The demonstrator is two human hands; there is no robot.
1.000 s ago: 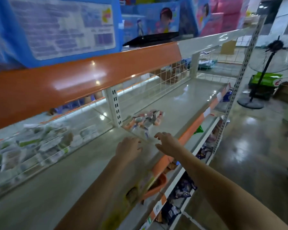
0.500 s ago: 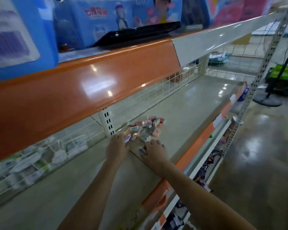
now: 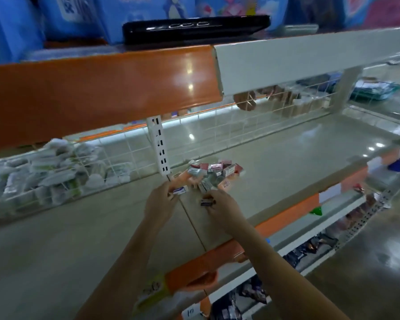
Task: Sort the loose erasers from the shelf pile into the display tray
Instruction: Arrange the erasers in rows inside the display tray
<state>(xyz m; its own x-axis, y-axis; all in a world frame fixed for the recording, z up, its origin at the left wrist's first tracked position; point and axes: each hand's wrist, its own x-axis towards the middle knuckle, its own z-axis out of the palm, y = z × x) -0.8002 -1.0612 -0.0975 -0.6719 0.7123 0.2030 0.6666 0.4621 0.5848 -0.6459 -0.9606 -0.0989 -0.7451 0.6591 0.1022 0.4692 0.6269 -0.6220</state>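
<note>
Store shelving fills the view, with a pale shelf (image 3: 275, 162) under an orange-fronted upper shelf (image 3: 102, 88). Both hands reach to the near edge of a pile of loose erasers (image 3: 214, 172) lying on the shelf beside a white slotted upright (image 3: 159, 148). The left hand (image 3: 159, 202) pinches a small white eraser (image 3: 180, 190) at its fingertips. The right hand (image 3: 222, 206) pinches a dark eraser (image 3: 207, 202), just short of the pile. A black tray (image 3: 195, 28) sits on the upper shelf, well above both hands. Packaged goods (image 3: 44, 167) lie behind a wire grid, left of the left hand.
</note>
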